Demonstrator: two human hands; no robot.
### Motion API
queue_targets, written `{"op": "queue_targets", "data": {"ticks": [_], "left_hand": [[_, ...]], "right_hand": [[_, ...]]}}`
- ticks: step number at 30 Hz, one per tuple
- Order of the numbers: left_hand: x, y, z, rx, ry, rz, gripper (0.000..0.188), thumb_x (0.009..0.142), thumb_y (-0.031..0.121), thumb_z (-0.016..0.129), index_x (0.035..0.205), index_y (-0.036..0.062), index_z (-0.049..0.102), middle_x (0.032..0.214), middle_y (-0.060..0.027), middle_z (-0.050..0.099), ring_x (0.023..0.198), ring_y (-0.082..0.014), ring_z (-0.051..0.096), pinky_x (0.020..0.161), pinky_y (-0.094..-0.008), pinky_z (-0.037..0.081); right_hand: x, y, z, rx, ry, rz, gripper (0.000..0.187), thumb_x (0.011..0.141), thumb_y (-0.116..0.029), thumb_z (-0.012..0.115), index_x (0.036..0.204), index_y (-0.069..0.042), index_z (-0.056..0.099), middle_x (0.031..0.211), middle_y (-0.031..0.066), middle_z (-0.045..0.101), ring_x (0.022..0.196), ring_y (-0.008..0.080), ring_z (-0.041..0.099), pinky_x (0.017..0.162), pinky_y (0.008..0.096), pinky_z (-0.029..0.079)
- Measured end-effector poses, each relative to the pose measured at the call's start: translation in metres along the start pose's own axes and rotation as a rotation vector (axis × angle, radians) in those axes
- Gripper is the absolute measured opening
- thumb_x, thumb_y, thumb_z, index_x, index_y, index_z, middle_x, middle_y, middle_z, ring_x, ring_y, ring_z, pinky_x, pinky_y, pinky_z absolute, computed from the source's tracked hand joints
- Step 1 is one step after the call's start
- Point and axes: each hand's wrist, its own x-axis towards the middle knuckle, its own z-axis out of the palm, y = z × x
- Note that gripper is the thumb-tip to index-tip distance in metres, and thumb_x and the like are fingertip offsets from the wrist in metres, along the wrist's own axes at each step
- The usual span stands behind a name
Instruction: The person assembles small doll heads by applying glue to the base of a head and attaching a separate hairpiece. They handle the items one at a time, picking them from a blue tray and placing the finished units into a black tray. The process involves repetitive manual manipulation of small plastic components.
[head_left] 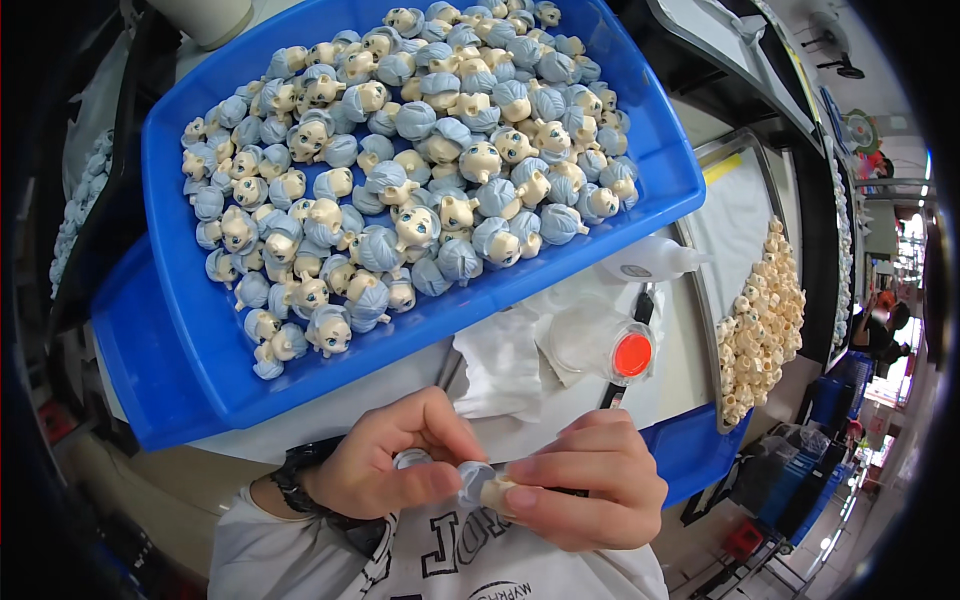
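Low in front of my chest, both hands are closed and close together. My left hand (pixel 395 460) pinches a small pale-blue doll hair piece (pixel 470 483) between thumb and fingers. A second pale, rounded piece (pixel 410 458) shows in the curl of those fingers. The fingertips of my right hand (pixel 595 475) grip a cream doll face part (pixel 496 494), which touches the blue piece; whether they are joined I cannot tell. Beyond my hands, a large blue tub (pixel 672 178) holds many small doll heads (pixel 480 160) with blue hair and cream faces.
Right of the tub lie a white squeeze bottle (pixel 650 260), a clear jar with a red cap (pixel 632 354) and crumpled white paper (pixel 498 368). A metal-rimmed tray (pixel 712 330) holds heaped cream parts (pixel 765 320). A white round container (pixel 205 15) stands far left.
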Motion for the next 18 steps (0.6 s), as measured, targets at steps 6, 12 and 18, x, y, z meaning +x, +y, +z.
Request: {"op": "queue_targets", "data": {"ticks": [6, 12, 18], "left_hand": [[0.001, 0.0, 0.003, 0.028, 0.011, 0.015, 0.027, 0.089, 0.022, 0.052, 0.101, -0.0027, 0.048, 0.094, -0.0083, 0.056, 0.086, -0.0099, 0.054, 0.076, -0.0237, 0.042], [0.003, -0.006, 0.004, 0.173, 0.01, 0.098, 0.024, 0.089, 0.017, 0.053, 0.101, -0.0038, 0.049, 0.09, -0.0081, 0.057, 0.082, -0.0101, 0.054, 0.072, -0.0239, 0.043], [0.004, -0.01, 0.006, 0.185, 0.026, 0.142, 0.021, 0.088, 0.015, 0.053, 0.097, -0.0033, 0.048, 0.086, -0.0079, 0.056, 0.079, -0.0101, 0.054, 0.07, -0.0235, 0.043]], "right_hand": [[0.002, -0.002, -0.002, 0.012, -0.085, 0.01, 0.025, 0.058, -0.009, 0.069, 0.082, -0.002, 0.066, 0.076, 0.0056, 0.061, 0.063, 0.0148, 0.053, 0.053, 0.0244, 0.038], [0.003, -0.004, -0.004, 0.002, -0.12, 0.024, 0.024, 0.056, -0.009, 0.075, 0.076, -0.002, 0.066, 0.067, 0.0056, 0.062, 0.054, 0.0136, 0.05, 0.048, 0.023, 0.038], [-0.001, -0.003, -0.005, 0.012, -0.104, 0.025, 0.025, 0.054, -0.007, 0.075, 0.077, -0.002, 0.066, 0.068, 0.0056, 0.062, 0.055, 0.0138, 0.051, 0.048, 0.0233, 0.039]]}}
